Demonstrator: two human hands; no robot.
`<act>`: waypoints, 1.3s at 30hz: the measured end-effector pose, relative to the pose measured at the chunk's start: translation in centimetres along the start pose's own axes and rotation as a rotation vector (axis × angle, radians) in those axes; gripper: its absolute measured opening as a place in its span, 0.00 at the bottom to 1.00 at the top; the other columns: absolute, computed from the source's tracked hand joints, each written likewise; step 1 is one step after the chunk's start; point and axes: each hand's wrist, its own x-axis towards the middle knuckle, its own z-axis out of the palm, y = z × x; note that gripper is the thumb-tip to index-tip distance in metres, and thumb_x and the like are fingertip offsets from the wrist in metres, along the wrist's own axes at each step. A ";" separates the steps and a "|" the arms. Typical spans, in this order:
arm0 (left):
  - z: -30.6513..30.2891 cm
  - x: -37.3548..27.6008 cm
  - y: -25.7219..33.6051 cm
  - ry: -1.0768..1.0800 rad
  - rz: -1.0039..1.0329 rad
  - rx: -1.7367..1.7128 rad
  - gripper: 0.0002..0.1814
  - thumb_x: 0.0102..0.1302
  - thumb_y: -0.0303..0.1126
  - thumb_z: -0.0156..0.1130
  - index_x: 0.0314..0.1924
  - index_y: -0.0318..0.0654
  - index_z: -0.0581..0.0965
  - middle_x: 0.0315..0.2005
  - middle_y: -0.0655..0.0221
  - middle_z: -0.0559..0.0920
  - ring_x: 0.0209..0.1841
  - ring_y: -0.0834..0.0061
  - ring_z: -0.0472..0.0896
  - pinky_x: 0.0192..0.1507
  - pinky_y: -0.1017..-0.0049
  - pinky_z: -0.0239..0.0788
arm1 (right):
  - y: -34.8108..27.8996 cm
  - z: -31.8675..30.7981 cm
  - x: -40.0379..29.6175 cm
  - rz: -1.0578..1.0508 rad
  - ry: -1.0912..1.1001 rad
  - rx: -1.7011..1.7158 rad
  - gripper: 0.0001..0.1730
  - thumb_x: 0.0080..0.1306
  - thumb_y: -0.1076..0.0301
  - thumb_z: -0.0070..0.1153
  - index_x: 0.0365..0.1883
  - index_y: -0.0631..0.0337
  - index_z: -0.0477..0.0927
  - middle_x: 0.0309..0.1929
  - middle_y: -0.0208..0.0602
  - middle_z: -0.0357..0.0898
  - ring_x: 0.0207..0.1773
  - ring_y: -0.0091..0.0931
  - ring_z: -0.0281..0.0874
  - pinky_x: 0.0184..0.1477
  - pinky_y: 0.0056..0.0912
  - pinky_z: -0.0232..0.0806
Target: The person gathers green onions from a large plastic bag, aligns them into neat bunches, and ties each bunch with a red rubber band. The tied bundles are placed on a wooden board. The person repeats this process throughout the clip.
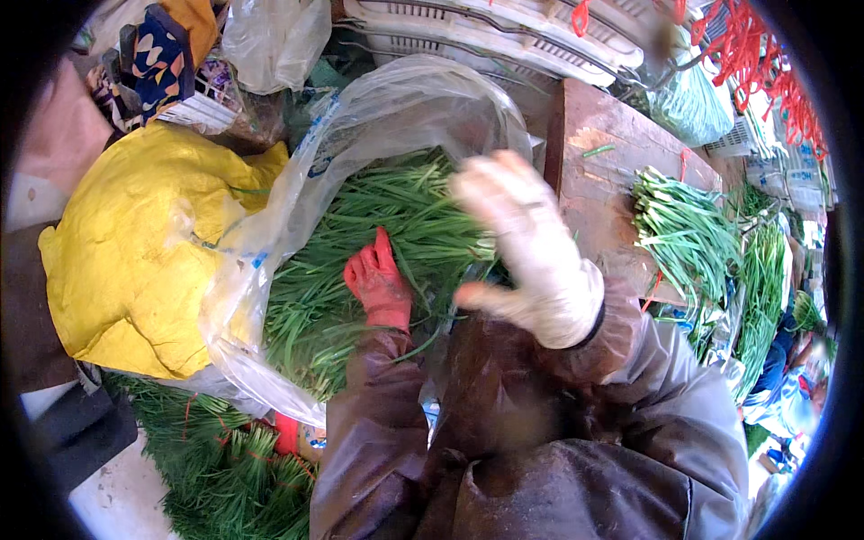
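Before me a large clear plastic bag [270, 226] gapes around a heap of long green leaves, seemingly garlic chives [351, 209]. My left hand [379, 280], in a red glove, rests on the leaves; its curled fingers hide whether any are gripped. Over the heap's right side is my right hand [533, 243] in a whitish glove, blurred by motion. Its thumb stands well apart from the fingers, and nothing shows in it. Pale stem ends [484, 246] lie just left of this hand.
A reddish-brown wooden board [601, 196] on the right carries a chive bundle [685, 226]. Red ties [749, 61] hang above it. Left of the bag bulges a yellow sack [155, 250]. Tied bundles [236, 466] lie at lower left; white plastic crates [486, 27] stand behind.
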 end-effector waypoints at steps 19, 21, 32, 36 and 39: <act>-1.6 0.8 -0.3 -0.158 0.022 -0.088 0.41 0.43 0.28 0.66 0.62 0.47 0.66 0.46 0.66 0.72 0.53 0.59 0.69 0.57 0.60 0.56 | 7.5 15.7 1.4 0.317 -0.635 -0.459 0.39 0.60 0.77 0.44 0.71 0.60 0.47 0.41 0.50 0.79 0.39 0.39 0.81 0.40 0.42 0.72; -8.0 1.2 0.4 -0.216 0.081 -0.182 0.44 0.44 0.30 0.69 0.64 0.47 0.64 0.52 0.62 0.72 0.59 0.56 0.66 0.62 0.58 0.54 | 7.8 15.4 1.5 0.361 -0.561 -0.430 0.37 0.60 0.77 0.46 0.69 0.57 0.51 0.37 0.45 0.81 0.37 0.38 0.81 0.41 0.43 0.73; -22.0 -9.7 8.3 -0.264 -0.319 -2.028 0.35 0.63 0.45 0.60 0.64 0.35 0.62 0.59 0.60 0.71 0.63 0.63 0.66 0.65 0.62 0.55 | -1.2 3.3 6.8 -0.012 -0.732 -0.618 0.18 0.59 0.69 0.53 0.45 0.70 0.72 0.34 0.52 0.81 0.39 0.43 0.82 0.38 0.45 0.74; -15.3 -9.3 9.4 -0.294 -0.083 -2.875 0.40 0.67 0.60 0.44 0.68 0.38 0.56 0.63 0.61 0.66 0.66 0.61 0.61 0.68 0.60 0.50 | -10.0 4.6 0.1 0.384 -0.549 -0.331 0.22 0.70 0.63 0.31 0.52 0.71 0.69 0.40 0.51 0.81 0.37 0.44 0.82 0.38 0.53 0.72; -13.9 -11.2 11.0 -0.196 -0.363 -2.954 0.37 0.68 0.59 0.41 0.69 0.43 0.55 0.64 0.63 0.65 0.68 0.60 0.58 0.70 0.60 0.45 | -4.9 15.4 -12.4 -0.006 -0.153 -0.798 0.25 0.68 0.65 0.33 0.62 0.68 0.63 0.42 0.49 0.80 0.32 0.42 0.81 0.31 0.45 0.72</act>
